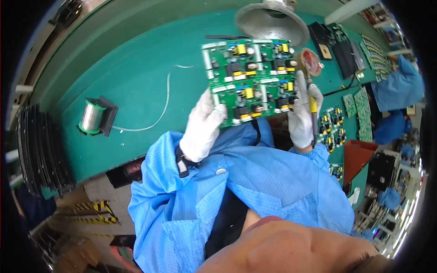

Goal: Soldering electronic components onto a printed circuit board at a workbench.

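Both white-gloved hands hold up a green circuit board panel (231,84), tilted over the near edge of the bench. It carries several repeated groups of yellow, black and white components. My left hand (203,125) is closed on its lower left corner, thumb on the top face. My right hand (302,116) supports the right edge and also grips a soldering iron (313,109) with a yellow and dark handle, its metal end pointing away from me. The fingers under the panel are hidden. Beyond that end sits a round tin (311,62) with reddish contents.
A solder wire spool (92,117) stands on a dark holder at left, its pale strand curving across the green bench (136,86). A metal extraction hood (272,22) hangs at the back. Black trays (43,150) stand far left. More populated boards (332,127) lie right; a co-worker's blue sleeve (400,86) is beyond.
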Action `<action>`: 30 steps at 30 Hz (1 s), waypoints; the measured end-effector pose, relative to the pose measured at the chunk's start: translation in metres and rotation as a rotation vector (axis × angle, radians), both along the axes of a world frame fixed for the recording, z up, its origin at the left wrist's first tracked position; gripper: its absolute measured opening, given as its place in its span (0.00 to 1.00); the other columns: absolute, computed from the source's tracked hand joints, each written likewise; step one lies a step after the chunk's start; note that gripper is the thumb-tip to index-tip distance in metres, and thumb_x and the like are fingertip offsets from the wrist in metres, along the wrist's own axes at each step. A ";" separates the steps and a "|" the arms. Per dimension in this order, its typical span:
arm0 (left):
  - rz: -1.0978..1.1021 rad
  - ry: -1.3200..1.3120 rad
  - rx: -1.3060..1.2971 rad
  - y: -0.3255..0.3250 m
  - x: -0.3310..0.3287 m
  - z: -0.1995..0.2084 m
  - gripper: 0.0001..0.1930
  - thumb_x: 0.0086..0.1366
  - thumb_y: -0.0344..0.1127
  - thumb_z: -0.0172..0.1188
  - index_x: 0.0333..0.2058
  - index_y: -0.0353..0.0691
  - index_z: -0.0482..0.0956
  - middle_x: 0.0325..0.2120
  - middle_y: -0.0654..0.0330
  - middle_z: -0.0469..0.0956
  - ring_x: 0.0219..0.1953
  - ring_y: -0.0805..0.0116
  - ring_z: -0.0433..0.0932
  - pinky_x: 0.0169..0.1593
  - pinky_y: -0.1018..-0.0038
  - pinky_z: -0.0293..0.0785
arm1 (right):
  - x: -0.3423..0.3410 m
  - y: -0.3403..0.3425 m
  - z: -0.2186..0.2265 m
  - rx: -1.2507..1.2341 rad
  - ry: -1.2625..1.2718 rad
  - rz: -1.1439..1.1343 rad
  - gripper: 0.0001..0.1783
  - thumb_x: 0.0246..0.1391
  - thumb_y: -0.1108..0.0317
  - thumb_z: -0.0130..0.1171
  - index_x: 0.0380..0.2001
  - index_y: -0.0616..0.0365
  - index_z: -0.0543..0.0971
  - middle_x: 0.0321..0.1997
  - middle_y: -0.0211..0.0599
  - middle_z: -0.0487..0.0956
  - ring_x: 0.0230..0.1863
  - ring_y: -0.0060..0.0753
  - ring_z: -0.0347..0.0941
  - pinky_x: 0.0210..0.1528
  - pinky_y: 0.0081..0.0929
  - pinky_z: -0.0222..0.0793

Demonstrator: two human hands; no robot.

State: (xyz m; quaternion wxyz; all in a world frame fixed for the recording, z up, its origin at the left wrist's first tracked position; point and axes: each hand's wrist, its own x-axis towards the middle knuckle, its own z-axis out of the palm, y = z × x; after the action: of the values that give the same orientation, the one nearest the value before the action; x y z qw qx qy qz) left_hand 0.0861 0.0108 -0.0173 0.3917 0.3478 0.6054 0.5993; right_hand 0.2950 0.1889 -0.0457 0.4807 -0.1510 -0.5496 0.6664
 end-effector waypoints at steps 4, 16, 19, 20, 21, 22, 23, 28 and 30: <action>0.036 -0.225 0.225 0.004 0.001 -0.025 0.31 0.75 0.47 0.55 0.66 0.29 0.66 0.57 0.57 0.78 0.54 0.70 0.75 0.59 0.73 0.69 | 0.001 -0.006 -0.001 0.288 -0.099 -0.111 0.23 0.66 0.74 0.59 0.60 0.50 0.64 0.76 0.67 0.59 0.80 0.54 0.52 0.76 0.41 0.51; 0.021 -0.527 0.206 -0.008 -0.012 -0.049 0.27 0.69 0.32 0.55 0.64 0.27 0.67 0.57 0.56 0.75 0.58 0.66 0.74 0.63 0.72 0.67 | 0.005 -0.006 0.014 0.247 -0.102 0.000 0.27 0.59 0.91 0.48 0.59 0.57 0.65 0.73 0.58 0.65 0.80 0.48 0.52 0.72 0.33 0.60; 0.068 0.107 0.315 -0.016 -0.021 -0.042 0.26 0.70 0.30 0.53 0.64 0.26 0.67 0.60 0.49 0.74 0.60 0.59 0.75 0.65 0.65 0.68 | 0.018 0.006 0.031 0.155 -0.013 0.214 0.23 0.65 0.83 0.55 0.62 0.61 0.67 0.65 0.45 0.70 0.57 0.24 0.69 0.57 0.21 0.67; 0.117 0.142 0.324 -0.017 -0.023 -0.040 0.25 0.71 0.30 0.52 0.64 0.26 0.67 0.60 0.47 0.74 0.60 0.56 0.76 0.65 0.63 0.69 | 0.022 0.010 0.038 0.214 -0.058 0.195 0.23 0.66 0.80 0.55 0.62 0.61 0.67 0.62 0.41 0.70 0.52 0.21 0.68 0.55 0.19 0.68; 0.214 -0.415 0.201 -0.018 -0.020 -0.039 0.24 0.73 0.32 0.54 0.63 0.26 0.67 0.59 0.48 0.75 0.58 0.54 0.77 0.63 0.60 0.71 | 0.026 0.015 0.045 0.212 -0.072 0.197 0.23 0.67 0.78 0.56 0.63 0.61 0.67 0.59 0.37 0.71 0.47 0.17 0.67 0.53 0.17 0.68; 0.114 0.139 0.284 -0.017 -0.022 -0.036 0.24 0.73 0.34 0.54 0.63 0.26 0.67 0.58 0.47 0.75 0.57 0.55 0.78 0.62 0.60 0.72 | 0.031 0.019 0.052 0.133 -0.044 0.199 0.23 0.68 0.76 0.56 0.64 0.61 0.67 0.57 0.33 0.71 0.42 0.13 0.66 0.50 0.15 0.68; 0.069 0.043 0.297 -0.018 -0.019 -0.033 0.26 0.73 0.36 0.56 0.64 0.26 0.66 0.58 0.48 0.76 0.56 0.57 0.79 0.61 0.62 0.74 | 0.035 0.023 0.059 0.113 -0.059 0.206 0.23 0.69 0.72 0.56 0.64 0.61 0.67 0.55 0.32 0.72 0.45 0.15 0.68 0.53 0.19 0.69; -0.082 -0.479 0.314 -0.009 -0.016 -0.023 0.32 0.72 0.43 0.58 0.65 0.25 0.64 0.56 0.49 0.76 0.55 0.60 0.80 0.56 0.67 0.79 | 0.034 0.033 0.082 -0.092 -0.255 0.018 0.21 0.71 0.57 0.57 0.61 0.54 0.74 0.59 0.33 0.77 0.57 0.26 0.75 0.57 0.34 0.77; -0.134 -0.534 0.344 -0.007 -0.020 -0.023 0.32 0.71 0.41 0.59 0.65 0.24 0.64 0.56 0.49 0.76 0.54 0.60 0.80 0.56 0.67 0.79 | 0.037 0.047 0.093 0.083 -0.132 -0.057 0.21 0.73 0.55 0.54 0.61 0.53 0.76 0.56 0.32 0.79 0.55 0.27 0.77 0.57 0.33 0.77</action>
State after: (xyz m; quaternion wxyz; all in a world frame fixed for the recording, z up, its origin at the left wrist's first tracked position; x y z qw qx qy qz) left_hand 0.0665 0.0036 -0.0403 0.5107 0.2786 0.3471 0.7356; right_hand 0.3316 0.2359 0.0472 0.4682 -0.1904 -0.6026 0.6176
